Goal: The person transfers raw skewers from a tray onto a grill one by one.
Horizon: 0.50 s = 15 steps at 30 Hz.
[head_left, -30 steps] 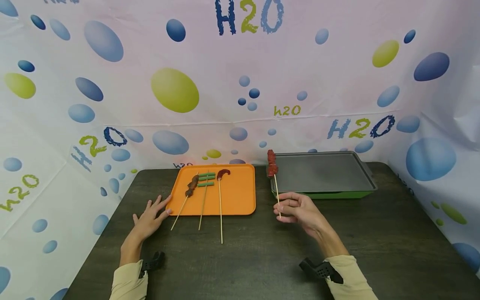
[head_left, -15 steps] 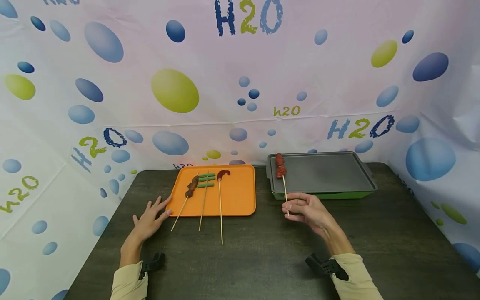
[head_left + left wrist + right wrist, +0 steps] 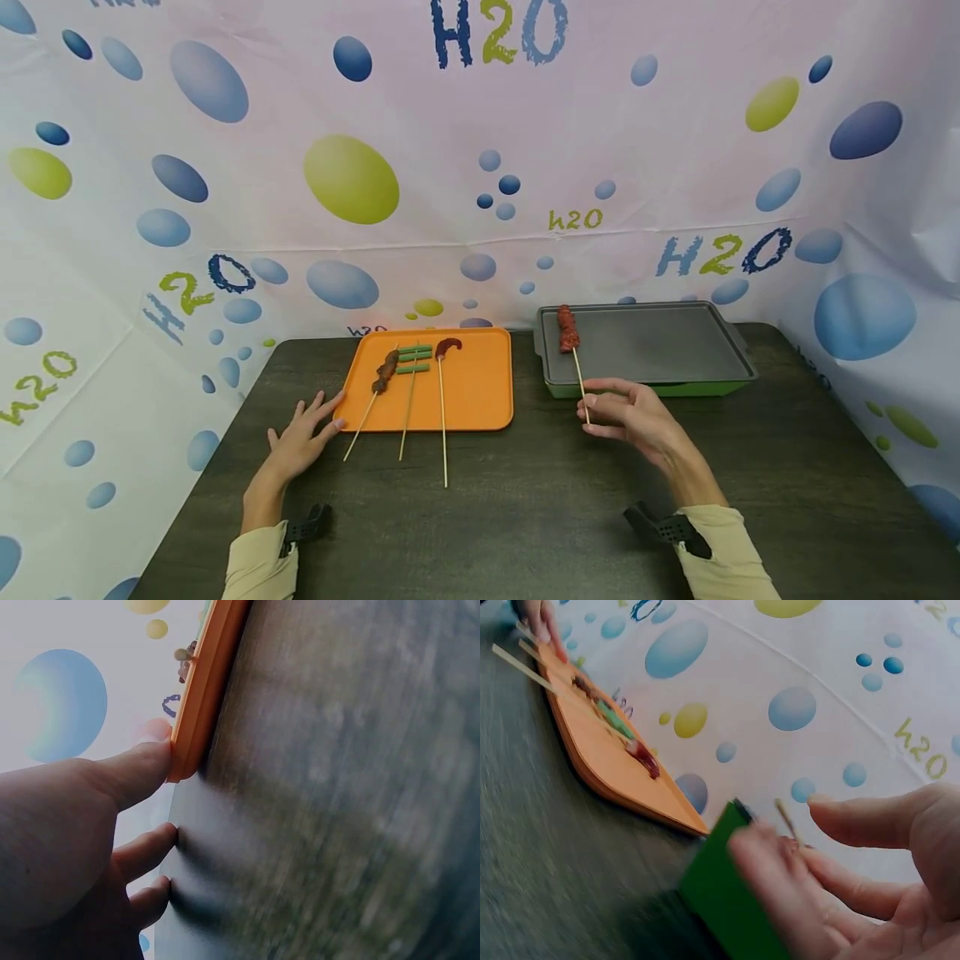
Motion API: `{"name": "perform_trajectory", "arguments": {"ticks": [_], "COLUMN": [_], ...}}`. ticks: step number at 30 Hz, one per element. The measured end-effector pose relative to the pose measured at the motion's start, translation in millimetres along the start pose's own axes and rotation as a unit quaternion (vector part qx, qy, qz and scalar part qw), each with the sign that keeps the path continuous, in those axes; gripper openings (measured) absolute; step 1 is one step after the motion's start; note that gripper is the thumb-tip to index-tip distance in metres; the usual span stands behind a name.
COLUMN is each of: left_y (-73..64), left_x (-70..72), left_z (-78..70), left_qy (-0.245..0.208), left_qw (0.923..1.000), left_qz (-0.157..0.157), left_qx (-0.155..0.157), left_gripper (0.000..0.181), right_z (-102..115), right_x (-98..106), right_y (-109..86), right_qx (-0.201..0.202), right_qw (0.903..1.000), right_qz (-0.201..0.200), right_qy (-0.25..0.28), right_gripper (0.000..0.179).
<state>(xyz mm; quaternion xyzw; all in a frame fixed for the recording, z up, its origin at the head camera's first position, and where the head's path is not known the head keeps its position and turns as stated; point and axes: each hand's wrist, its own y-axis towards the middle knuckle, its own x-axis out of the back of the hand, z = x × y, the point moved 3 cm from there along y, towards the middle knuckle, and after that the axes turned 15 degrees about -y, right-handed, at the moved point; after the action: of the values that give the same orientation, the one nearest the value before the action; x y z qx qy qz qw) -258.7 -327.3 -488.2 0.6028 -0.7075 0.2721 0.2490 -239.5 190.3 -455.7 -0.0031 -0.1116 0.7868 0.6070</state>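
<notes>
My right hand (image 3: 633, 421) has its fingers curled about the stick of a red meat skewer (image 3: 568, 330). The meat lies over the left part of a grey grill pan (image 3: 652, 342), and the stick hangs past the front rim. In the right wrist view, the thumb stands a little apart from the fingers near the stick end (image 3: 784, 815). At the left, my left hand (image 3: 296, 446) is spread, with thumb and a fingertip touching the edge of an orange tray (image 3: 480, 383). On it lie a brown meat skewer (image 3: 384, 372), a green vegetable skewer (image 3: 413, 358) and a dark red curled skewer (image 3: 447, 346).
The pan sits on a green base (image 3: 697, 389) at the back right of the dark table (image 3: 510, 525). All three tray skewers have sticks jutting over the tray's front edge. A printed cloth (image 3: 450, 100) hangs behind and at both sides.
My right hand has shifted right with the red meat skewer, bringing the meat from the pan's left corner to inside its rim. The left hand and tray have not moved.
</notes>
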Motion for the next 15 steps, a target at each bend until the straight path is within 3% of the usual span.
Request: {"name": "perform_trajectory", "arguments": {"ticks": [4, 7, 10, 15], "left_y": [0.0, -0.6, -1.2, -2.1], "left_x": [-0.1, -1.5, -2.0, 0.2], "left_z": [-1.7, -1.1, -0.1, -1.3], "left_qy": [-0.001, 0.002, 0.002, 0.003], "left_qw": [1.0000, 1.0000, 1.0000, 1.0000], "left_qz": [-0.002, 0.001, 0.003, 0.000], "left_qx": [-0.007, -0.003, 0.007, 0.005], "left_gripper": [0.062, 0.063, 0.064, 0.064], "right_z": [11, 23, 34, 43], "right_x": [3, -3, -16, -51], "right_y": [-7.5, -13.8, -17.9, -17.9], "right_qx": [0.027, 0.047, 0.072, 0.105], "right_qw": [0.9926, 0.9856, 0.9864, 0.9884], "right_qz": [-0.068, -0.096, -0.079, 0.003], "right_qy": [-0.098, -0.131, -0.125, -0.110], "right_gripper": [0.048, 0.042, 0.039, 0.035]}}
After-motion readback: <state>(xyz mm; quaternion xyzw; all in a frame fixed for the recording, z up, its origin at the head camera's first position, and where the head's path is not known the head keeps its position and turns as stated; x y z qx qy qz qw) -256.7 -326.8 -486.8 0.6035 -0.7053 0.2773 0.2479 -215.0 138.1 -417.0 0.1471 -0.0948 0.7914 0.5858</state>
